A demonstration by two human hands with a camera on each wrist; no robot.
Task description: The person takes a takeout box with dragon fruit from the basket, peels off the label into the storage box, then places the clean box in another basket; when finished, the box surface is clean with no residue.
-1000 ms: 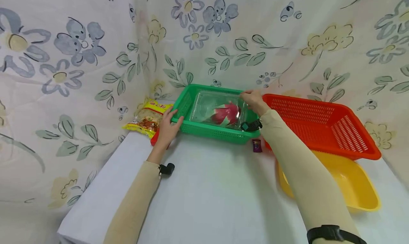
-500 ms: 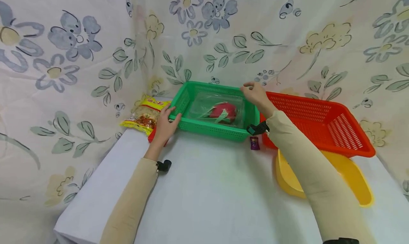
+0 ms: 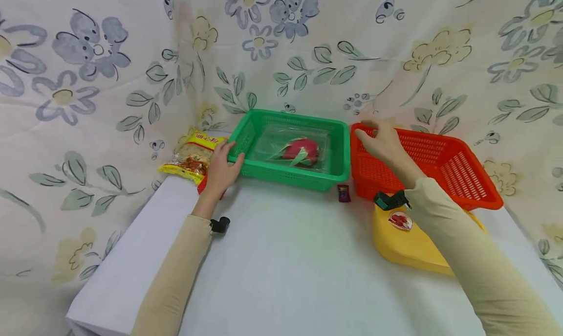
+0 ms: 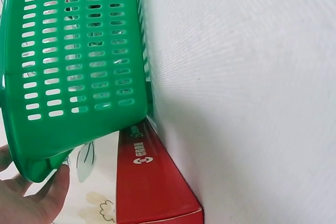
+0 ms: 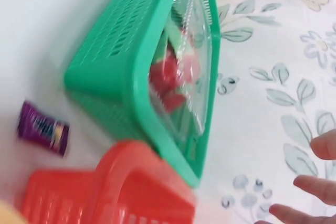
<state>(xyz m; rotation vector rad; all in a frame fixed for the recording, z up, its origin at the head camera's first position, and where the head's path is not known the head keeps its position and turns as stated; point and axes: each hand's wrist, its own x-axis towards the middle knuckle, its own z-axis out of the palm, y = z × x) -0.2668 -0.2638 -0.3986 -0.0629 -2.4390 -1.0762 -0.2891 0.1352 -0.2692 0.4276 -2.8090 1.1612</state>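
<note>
A green basket (image 3: 290,180) stands at the back of the table. Inside it lies a clear plastic box (image 3: 272,141) with a pink and green dragon fruit (image 3: 303,150). My left hand (image 3: 222,169) holds the basket's left front corner, its thumb below the rim in the left wrist view and its fingers at the other side. Over the left end of the red basket (image 3: 462,172) hovers my right hand (image 3: 384,143). Its fingers are spread with nothing between them in the right wrist view.
Left of the green basket lies a yellow bag of dry food (image 3: 193,155), with a red box (image 4: 152,182) beside it. A small purple packet (image 3: 344,193) sits between the baskets. A yellow basin (image 3: 409,243) stands in front of the red basket, partly behind my right sleeve.
The right hand has left the clear box and moved right, over the red basket. The clear box has settled lower in the green basket. My left hand stays at the corner.
</note>
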